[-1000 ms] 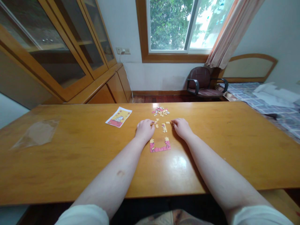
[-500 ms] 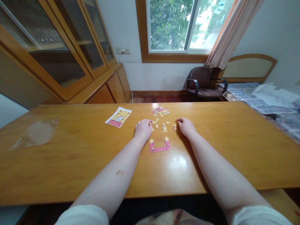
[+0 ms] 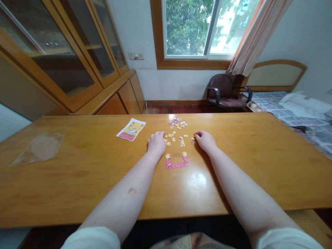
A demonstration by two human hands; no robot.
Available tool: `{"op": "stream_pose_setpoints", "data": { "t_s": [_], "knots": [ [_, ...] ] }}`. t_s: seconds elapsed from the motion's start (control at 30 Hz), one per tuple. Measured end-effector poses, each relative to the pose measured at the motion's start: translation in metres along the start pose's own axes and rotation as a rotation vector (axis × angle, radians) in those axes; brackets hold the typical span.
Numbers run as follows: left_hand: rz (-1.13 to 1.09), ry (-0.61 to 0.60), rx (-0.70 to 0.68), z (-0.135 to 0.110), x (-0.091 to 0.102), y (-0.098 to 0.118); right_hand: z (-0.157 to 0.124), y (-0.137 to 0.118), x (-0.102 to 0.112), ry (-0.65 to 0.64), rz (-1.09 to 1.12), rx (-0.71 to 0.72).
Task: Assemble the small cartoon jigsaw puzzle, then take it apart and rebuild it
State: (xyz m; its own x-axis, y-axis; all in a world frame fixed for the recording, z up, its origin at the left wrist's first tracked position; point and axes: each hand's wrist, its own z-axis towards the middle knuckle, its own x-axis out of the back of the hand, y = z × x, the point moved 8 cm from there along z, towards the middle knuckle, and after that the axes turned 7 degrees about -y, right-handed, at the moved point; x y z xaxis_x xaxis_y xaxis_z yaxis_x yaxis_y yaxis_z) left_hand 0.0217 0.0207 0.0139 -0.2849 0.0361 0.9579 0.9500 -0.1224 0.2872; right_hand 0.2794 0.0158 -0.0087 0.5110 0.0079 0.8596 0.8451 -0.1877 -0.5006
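Both of my hands rest on a wooden table [image 3: 77,166], either side of some small jigsaw pieces. My left hand [image 3: 156,143] lies knuckles up, its fingertips at the left edge of several loose yellow pieces [image 3: 172,137]. My right hand [image 3: 204,140] lies to their right, fingertips beside a small piece [image 3: 193,140]; the fingers of both hands curl down and I cannot see anything held. Just nearer to me sits a partly joined pink and yellow puzzle frame [image 3: 176,160], U-shaped. A small heap of further pieces [image 3: 177,123] lies beyond.
A picture card [image 3: 131,129] lies left of the pieces. A clear plastic bag [image 3: 40,147] lies at the table's far left. Glass-fronted wooden cabinets [image 3: 64,58] stand at the left, a dark armchair [image 3: 224,91] under the window, and a bed [image 3: 298,110] at the right.
My left hand has drawn back slightly to the left, away from the loose pieces. My right hand moved right off the pieces, leaving a small piece on the table, then stayed put.
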Motion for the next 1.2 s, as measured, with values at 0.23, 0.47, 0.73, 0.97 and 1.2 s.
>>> {"op": "stream_pose_setpoints", "data": {
  "t_s": [0.23, 0.47, 0.73, 0.97, 1.2],
  "knots": [
    [-0.024, -0.023, 0.012, 0.002, 0.001, -0.007, 0.0, -0.001, 0.0, -0.004, -0.013, -0.004],
    [-0.013, -0.044, -0.025, 0.003, 0.003, -0.005, 0.001, 0.0, -0.001, 0.0, -0.011, -0.001],
    [0.097, -0.061, -0.212, -0.01, 0.004, 0.025, 0.0, -0.001, 0.0, -0.002, -0.023, -0.007],
    [0.161, -0.081, -0.203, -0.013, 0.004, 0.026, 0.001, 0.0, -0.001, 0.01, -0.024, -0.005],
    [0.195, -0.098, -0.258, -0.014, 0.002, 0.029, 0.0, 0.0, -0.001, 0.008, -0.022, 0.0]
  ]
}}
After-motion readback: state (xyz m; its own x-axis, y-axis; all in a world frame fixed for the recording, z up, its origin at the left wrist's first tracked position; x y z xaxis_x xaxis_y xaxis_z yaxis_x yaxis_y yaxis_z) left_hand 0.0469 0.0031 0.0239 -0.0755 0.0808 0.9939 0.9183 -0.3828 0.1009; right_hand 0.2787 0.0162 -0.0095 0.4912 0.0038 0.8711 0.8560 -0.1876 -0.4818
